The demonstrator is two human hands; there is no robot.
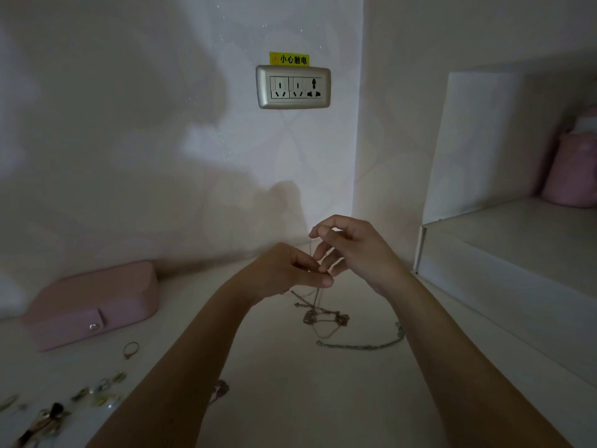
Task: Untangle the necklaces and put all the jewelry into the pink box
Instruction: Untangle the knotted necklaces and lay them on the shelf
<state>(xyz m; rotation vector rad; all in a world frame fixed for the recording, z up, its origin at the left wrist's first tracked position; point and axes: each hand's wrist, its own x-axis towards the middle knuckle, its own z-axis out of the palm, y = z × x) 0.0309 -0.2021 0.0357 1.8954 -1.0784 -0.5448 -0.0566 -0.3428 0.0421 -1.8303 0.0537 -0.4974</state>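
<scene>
Both hands are raised over the white table, close together. My left hand (287,270) pinches a thin chain between thumb and fingers. My right hand (352,250) pinches the same thin chain higher up, near its thumb and forefinger. From the hands a tangle of necklaces (323,313) hangs down and lies on the table, with a thicker chain (365,345) curving off to the right. The pink box (93,302) sits shut at the left against the wall, its snap tab facing me.
A ring (130,349) lies in front of the box. Several small jewelry pieces (97,392) are scattered at the lower left, and one more piece (221,389) lies beside my left forearm. A raised white shelf (504,253) stands at the right with a pink container (571,169). A wall socket (293,87) is above.
</scene>
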